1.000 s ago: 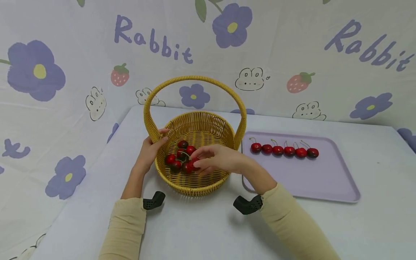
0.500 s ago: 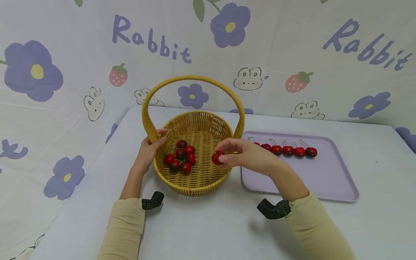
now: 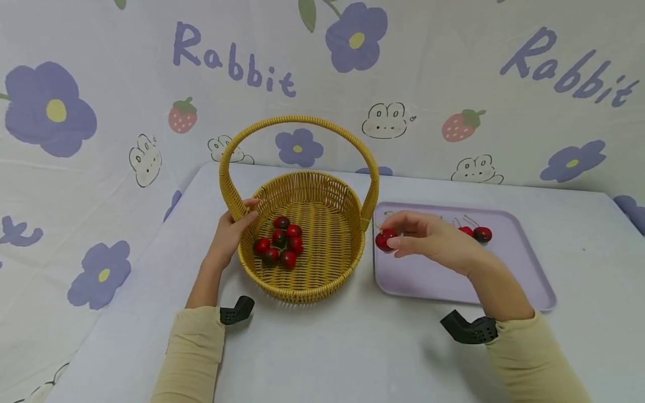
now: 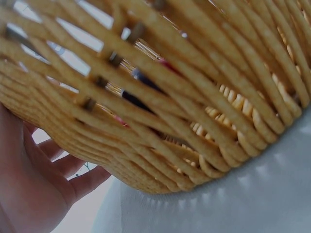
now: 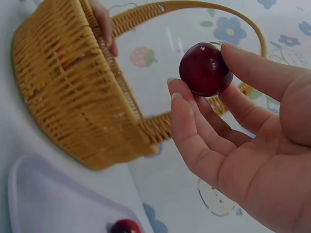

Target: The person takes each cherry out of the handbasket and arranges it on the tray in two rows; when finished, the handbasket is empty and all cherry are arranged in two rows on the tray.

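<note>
My right hand [image 3: 433,240] pinches a dark red cherry [image 3: 386,239] between thumb and fingertips, over the left edge of the lilac tray [image 3: 453,285]. The right wrist view shows that cherry [image 5: 205,69] close up, a short piece of stem at its top. At the left side of the yellow wicker basket [image 3: 302,294], my left hand [image 3: 229,235] holds the rim by the handle's base, thumb over the edge. Several cherries [image 3: 279,239] lie clustered in the basket's left half. On the tray is a row of cherries [image 3: 482,234], partly hidden behind my right hand.
The basket's tall arched handle [image 3: 299,120] rises above it. Basket and tray stand side by side on a white table [image 3: 322,352]. Behind the table hangs a patterned cloth [image 3: 322,67] with flowers and rabbits.
My right hand has lifted a cherry out of the basket and carried it rightward to the tray's left edge. The left hand stays on the basket.
</note>
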The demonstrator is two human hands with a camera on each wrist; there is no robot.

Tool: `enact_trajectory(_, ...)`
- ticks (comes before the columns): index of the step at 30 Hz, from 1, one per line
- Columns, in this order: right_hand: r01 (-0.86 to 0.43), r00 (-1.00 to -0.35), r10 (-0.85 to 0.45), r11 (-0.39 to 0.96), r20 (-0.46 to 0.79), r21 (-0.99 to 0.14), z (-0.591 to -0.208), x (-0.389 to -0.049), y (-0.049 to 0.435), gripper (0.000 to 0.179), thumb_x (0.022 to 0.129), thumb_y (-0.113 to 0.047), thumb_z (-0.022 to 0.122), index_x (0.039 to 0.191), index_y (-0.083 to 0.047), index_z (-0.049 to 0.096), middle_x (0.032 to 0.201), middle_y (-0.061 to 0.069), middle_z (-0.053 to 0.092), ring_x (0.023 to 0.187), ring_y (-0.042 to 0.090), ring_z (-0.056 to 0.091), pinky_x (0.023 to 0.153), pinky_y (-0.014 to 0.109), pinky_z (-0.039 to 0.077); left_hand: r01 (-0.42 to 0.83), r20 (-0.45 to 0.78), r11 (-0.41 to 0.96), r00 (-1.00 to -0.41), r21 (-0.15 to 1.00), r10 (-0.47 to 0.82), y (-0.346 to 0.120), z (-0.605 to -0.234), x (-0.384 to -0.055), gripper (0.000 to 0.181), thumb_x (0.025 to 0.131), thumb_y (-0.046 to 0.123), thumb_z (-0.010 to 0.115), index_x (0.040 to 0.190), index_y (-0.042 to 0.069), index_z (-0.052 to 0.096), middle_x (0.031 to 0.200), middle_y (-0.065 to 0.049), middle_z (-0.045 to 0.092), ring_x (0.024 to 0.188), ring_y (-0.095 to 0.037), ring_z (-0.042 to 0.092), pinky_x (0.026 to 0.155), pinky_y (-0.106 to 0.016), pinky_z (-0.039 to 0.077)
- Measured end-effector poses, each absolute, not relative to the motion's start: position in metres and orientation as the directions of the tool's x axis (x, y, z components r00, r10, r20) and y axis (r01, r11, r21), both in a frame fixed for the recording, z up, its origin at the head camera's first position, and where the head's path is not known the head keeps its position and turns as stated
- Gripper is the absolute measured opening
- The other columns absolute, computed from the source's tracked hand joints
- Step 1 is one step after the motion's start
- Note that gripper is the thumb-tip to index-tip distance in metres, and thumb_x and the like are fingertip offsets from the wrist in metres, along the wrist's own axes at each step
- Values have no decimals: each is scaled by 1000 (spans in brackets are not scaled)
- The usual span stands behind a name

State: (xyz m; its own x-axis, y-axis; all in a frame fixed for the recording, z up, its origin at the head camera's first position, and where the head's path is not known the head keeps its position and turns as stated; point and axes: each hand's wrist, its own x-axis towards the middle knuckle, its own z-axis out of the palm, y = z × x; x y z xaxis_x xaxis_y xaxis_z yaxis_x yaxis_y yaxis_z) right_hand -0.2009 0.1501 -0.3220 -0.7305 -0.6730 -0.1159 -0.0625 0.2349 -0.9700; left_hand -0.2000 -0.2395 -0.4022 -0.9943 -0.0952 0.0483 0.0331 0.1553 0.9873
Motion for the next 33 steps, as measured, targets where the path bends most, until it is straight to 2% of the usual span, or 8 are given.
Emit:
enact_trajectory(6, -40, -794, -599, 221, -103, -974, -321, -201, 177, 29, 94, -13, 61, 121, -4, 53, 115, 14, 57, 100, 28, 63, 87, 34, 49, 26, 40, 155, -995, 988, -91, -239, -403, -201, 42, 99, 21, 52, 137, 3, 49, 140, -16, 45, 127, -28, 40, 107, -45, 25)
enact_trajectory(12, -54, -828, -558, 170, -51, -984, -323, -206, 194, 23, 97, -10, 55, 120, -8, 55, 114, 10, 55, 99, 23, 64, 86, 29, 49, 41, 55, 151, -995, 988, -86, -242, -403, -201, 42, 99, 22, 52, 137, 3, 49, 141, -16, 45, 128, -27, 39, 107, -44, 25)
enact_trajectory(20, 1, -867, -493, 151, -76, -989, -325, -213, 200, 30, 96, -13, 59, 123, -4, 52, 114, 8, 56, 99, 21, 64, 85, 27, 49, 34, 49, 156, -994, 987, -96, -243, -403, -200, 43, 99, 21, 51, 138, 2, 47, 142, -17, 42, 129, -29, 38, 108, -46, 23)
enact_trajectory(28, 51, -923, -376, 91, -82, -995, -324, -217, 226, 28, 95, -16, 59, 120, -12, 48, 111, 7, 53, 91, 15, 65, 81, 21, 50, 32, 46, 156, -995, 987, -85, -239, -401, -200, 42, 100, 21, 51, 138, 2, 48, 141, -17, 43, 128, -29, 39, 108, -45, 24)
enact_trajectory(33, 47, -934, -356, -48, -27, -998, -331, -222, 249, 23, 96, -12, 58, 118, -9, 53, 111, 6, 53, 91, 16, 65, 80, 23, 51, 32, 45, 155, -995, 987, -85, -239, -401, -199, 43, 99, 21, 51, 138, 2, 47, 141, -17, 43, 128, -29, 39, 108, -45, 24)
